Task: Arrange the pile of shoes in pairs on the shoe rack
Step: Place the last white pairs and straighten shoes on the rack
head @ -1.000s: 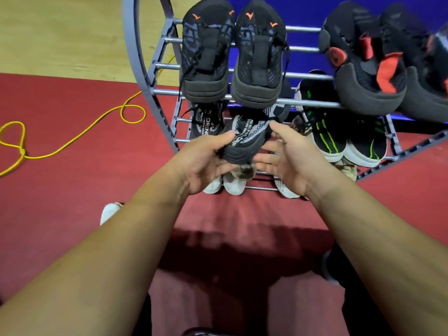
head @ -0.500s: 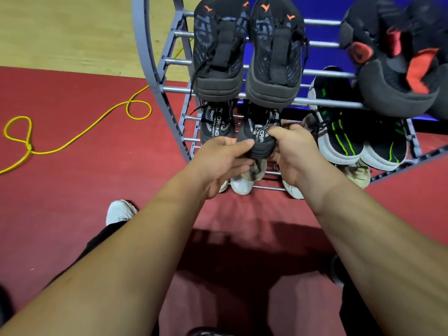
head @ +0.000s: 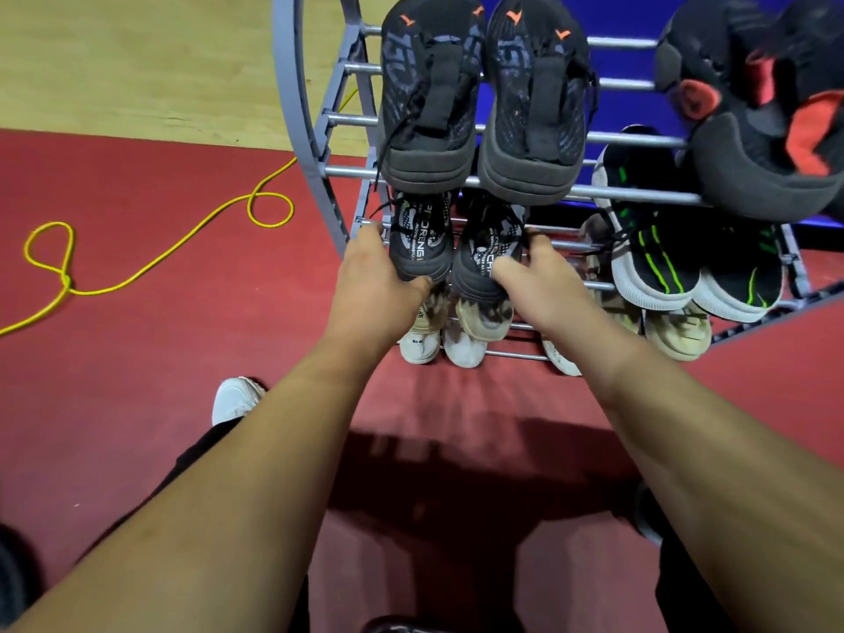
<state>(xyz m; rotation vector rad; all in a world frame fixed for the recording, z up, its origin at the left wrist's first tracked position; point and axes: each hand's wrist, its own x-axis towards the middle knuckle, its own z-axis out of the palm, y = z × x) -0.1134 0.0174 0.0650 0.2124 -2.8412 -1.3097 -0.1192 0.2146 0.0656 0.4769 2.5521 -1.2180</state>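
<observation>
The shoe rack (head: 292, 107) stands on the red floor (head: 137, 221), which runs open up to the rack's front edge, with a yellow cord (head: 150, 262) looped off to the left. On the middle tier, bare rails show between the right lettered sneaker (head: 491, 249) and the green-striped sneakers (head: 653, 262). The black-and-orange pair (head: 431, 98) on the top tier overhangs close above.

The two lettered sneakers (black knit, white print) sit side by side at the tier's left end, toes over its front edge. The left hand (head: 379, 285) grips the left lettered sneaker (head: 422, 239), thumb at the toe and fingers along its outer side. The right hand (head: 543, 281) grips the other, thumb on the toe and fingers curled round its right side. Both arms reach forward nearly straight, palms turned inward.
</observation>
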